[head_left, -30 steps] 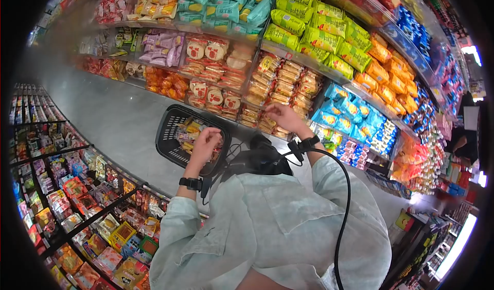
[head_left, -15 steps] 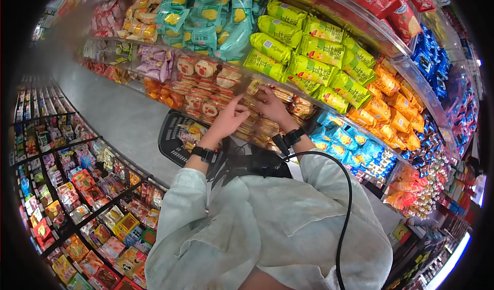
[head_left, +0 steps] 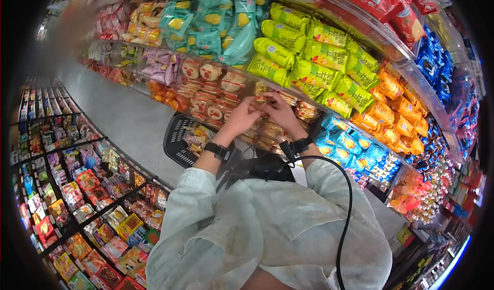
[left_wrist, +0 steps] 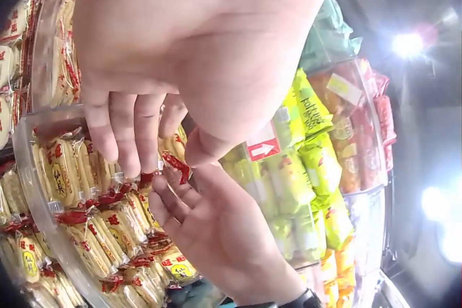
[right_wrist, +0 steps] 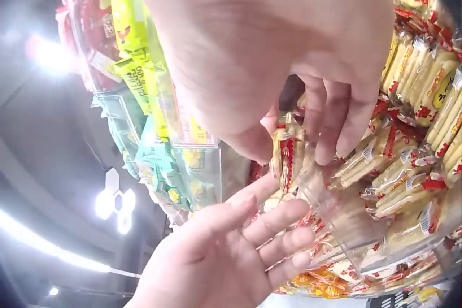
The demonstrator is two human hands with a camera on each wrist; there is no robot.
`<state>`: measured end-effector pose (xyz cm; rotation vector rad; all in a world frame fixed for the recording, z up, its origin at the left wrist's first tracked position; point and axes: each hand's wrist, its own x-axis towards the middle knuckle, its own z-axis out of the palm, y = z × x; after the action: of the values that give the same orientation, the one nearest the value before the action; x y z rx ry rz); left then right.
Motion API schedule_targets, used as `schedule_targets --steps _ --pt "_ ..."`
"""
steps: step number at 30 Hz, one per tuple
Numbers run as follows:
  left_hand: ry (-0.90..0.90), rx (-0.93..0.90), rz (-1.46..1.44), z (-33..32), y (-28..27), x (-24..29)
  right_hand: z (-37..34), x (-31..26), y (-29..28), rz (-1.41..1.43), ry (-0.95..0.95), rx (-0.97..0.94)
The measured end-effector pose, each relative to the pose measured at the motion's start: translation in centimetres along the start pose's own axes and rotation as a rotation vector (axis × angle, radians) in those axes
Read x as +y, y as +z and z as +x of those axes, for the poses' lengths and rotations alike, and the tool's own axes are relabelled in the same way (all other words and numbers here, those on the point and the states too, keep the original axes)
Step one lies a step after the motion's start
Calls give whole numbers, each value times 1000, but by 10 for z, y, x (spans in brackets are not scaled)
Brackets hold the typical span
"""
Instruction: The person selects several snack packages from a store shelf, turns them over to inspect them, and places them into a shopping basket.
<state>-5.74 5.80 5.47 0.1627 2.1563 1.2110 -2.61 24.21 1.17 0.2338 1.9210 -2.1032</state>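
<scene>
Both hands meet over a bin of clear-wrapped rice crackers (head_left: 280, 130) on the shelf. A small rice cracker packet (right_wrist: 289, 150) with a red stripe lies between the thumb and fingers of my right hand (head_left: 282, 114). My left hand (head_left: 243, 119) pinches the lower end of the same packet, whose red wrapper edge (left_wrist: 177, 167) shows by the left thumb in the left wrist view. The left hand's other fingers are spread loosely. Below the left forearm, a black shopping basket (head_left: 177, 140) holds several small packets, partly hidden by the arm.
Green snack bags (head_left: 314, 73) fill the tray just above the hands, with teal bags (head_left: 206, 27) to the left. Orange bags (head_left: 396, 109) and blue bags (head_left: 345, 140) lie to the right. A clear divider (left_wrist: 36, 171) edges the cracker bin. Another snack rack (head_left: 77, 187) stands at left.
My left hand has moved from above the basket up and right to the cracker bin. The right hand has shifted slightly up, and the two hands now meet at a packet.
</scene>
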Motion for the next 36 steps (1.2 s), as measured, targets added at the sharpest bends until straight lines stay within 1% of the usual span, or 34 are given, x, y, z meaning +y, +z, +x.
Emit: schedule_targets --steps 2,3,5,6,7,8,10,11,12,13,16,19,22,23,26,28,30,31,34,35,36 --pt "44 -21 -91 -19 -6 -5 -8 8 -1 83 -3 4" --pt "65 -35 -131 -30 -8 -9 -13 8 1 -14 -51 27" --pt "103 -87 -156 -47 -15 -25 -25 8 5 44 -45 -42" --pt "83 -17 -232 -57 -16 -33 -33 8 10 72 -42 -76" --pt "63 53 -307 -70 -15 -41 -49 -13 20 120 -12 -104" --pt "43 122 -382 -81 -17 -49 -59 -24 27 57 10 -151" --pt "49 152 -511 -105 -25 -55 -79 -31 40 -66 56 -238" --pt "48 173 -562 -118 -27 -59 -86 -23 50 -82 -11 -253" --pt "48 193 -613 -132 -30 -63 -95 -23 62 -97 -12 -281" --pt "74 211 -639 -148 -32 -66 -104 -22 73 -114 -13 -309" --pt "101 114 -520 -186 -46 -103 -128 -25 111 -166 8 -368" --pt "107 183 -629 -235 -50 -134 -147 -23 151 -302 4 -422" --pt "113 252 -686 -280 -53 -174 -164 -17 197 -343 62 -391" --pt "115 278 -706 -295 -53 -187 -165 -8 208 -360 82 -410" --pt "110 354 -771 -341 -54 -214 -181 -21 256 -432 126 -461" --pt "107 391 -820 -366 -52 -236 -187 -16 281 -421 149 -494" --pt "53 491 -898 -388 -50 -252 -191 -13 302 -377 134 -528" --pt "26 537 -934 -397 -49 -259 -194 -12 314 -235 102 -543" --pt "-20 711 -972 -415 -49 -276 -194 -8 335 -297 6 -581" --pt "-43 768 -998 -420 -48 -279 -191 4 335 -322 -95 -586" --pt "-34 791 -1000 -423 -47 -282 -193 3 337 -332 -75 -585"
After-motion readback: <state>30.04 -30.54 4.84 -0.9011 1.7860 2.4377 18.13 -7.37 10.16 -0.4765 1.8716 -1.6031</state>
